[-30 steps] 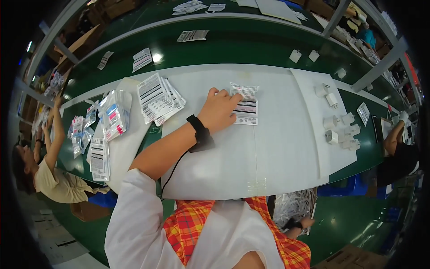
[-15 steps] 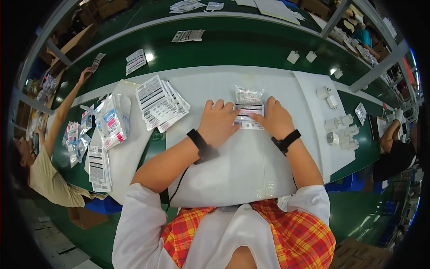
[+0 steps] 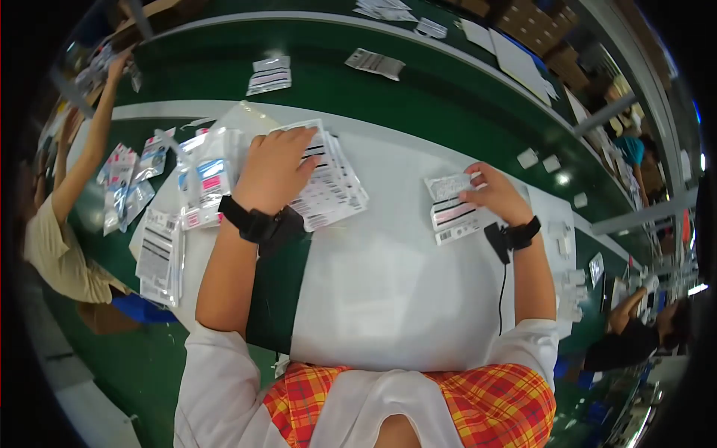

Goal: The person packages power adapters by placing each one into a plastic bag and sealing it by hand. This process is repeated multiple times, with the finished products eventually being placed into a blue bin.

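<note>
My right hand (image 3: 499, 196) pinches the right edge of a silvery printed pouch (image 3: 448, 216) that lies on the white work surface (image 3: 373, 291), thumb on top. Over on the left, my left hand (image 3: 275, 170) is above a fanned stack of flat printed pouches (image 3: 332, 190). Its thumb is apart from its fingers, and the fingertips reach the far end of the stack. Whether they touch the top pouch is hard to see. Both wrists wear black bands.
Left of the stack lie clear bags of packaged goods (image 3: 209, 179) and another pouch pile (image 3: 158, 257). Single pouches (image 3: 269, 76) lie on the green belt (image 3: 321, 75). White plug adapters (image 3: 573, 287) stand at the right. A co-worker's arm (image 3: 93, 145) reaches across at far left.
My left hand has left the pouch in front of me and moved left to the stack. My right hand stays with that pouch, now tilted. The whole view has turned left.
</note>
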Motion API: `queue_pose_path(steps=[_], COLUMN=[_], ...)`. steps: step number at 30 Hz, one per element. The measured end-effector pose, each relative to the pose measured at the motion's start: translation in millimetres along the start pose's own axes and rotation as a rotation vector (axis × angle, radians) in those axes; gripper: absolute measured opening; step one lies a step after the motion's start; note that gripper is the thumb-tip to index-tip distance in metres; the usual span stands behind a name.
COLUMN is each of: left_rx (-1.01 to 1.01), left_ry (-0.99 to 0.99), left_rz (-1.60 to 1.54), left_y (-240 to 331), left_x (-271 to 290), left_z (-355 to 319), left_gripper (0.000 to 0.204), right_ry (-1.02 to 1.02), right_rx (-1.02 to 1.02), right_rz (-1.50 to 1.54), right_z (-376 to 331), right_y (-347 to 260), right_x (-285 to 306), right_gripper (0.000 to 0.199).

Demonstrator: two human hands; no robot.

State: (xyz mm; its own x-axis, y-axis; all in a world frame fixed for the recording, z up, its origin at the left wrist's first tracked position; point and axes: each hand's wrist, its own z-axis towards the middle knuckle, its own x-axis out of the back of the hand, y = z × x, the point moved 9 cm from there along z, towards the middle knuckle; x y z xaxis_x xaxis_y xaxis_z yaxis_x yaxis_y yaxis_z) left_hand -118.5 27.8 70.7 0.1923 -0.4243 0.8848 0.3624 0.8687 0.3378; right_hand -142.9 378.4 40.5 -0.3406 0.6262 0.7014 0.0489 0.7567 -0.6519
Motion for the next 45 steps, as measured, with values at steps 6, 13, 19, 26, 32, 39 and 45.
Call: queue_pose_path(steps=[6, 13, 19, 26, 32, 39, 45], left_rx=[0.142, -0.006, -0.342, -0.296, -0.160, -0.336, -0.339], left_ry=[-0.102, 0.088, 0.103, -0.328, -0.342, -0.308, -0.418], left_rz=[0.087, 0.183, -0.075, -0.328, -0.350, -0.092, -0.034], left_y=[-37.2, 42.7, 182.6, 167.6, 161.6, 180.1, 186.3], left_x=[-43.5, -26.6, -91.6, -147.4, -146.6, -149.1, -129.0], left_z=[-18.4, -2.3, -7.6, 5.2, 10.7, -10.1, -9.8], left_gripper=[0.035, 0.033, 0.030, 0.028, 0.028, 0.051, 0.073], right_ry=[0.212, 0.275, 0.312, 0.251, -0.085, -0.279, -0.690], right_rx=[0.135, 0.401, 0.523, 0.559, 0.599, 0.718, 0.365], right_rz=[0.644, 0.130, -0.341, -0.366, -0.515, -0.444, 0.046], right_z=[115.8, 38.9, -69.4, -72.7, -53.0, -115.1, -106.9], right_y=[-44.8, -95.6, -91.9, -46.6, -43.9, -11.1, 27.1], right_x=[29.7, -18.8, -32.8, -63.0, -79.7, -83.2, -27.7], right_gripper=[0.044, 0.036, 0.029, 0.017, 0.026, 0.034, 0.047])
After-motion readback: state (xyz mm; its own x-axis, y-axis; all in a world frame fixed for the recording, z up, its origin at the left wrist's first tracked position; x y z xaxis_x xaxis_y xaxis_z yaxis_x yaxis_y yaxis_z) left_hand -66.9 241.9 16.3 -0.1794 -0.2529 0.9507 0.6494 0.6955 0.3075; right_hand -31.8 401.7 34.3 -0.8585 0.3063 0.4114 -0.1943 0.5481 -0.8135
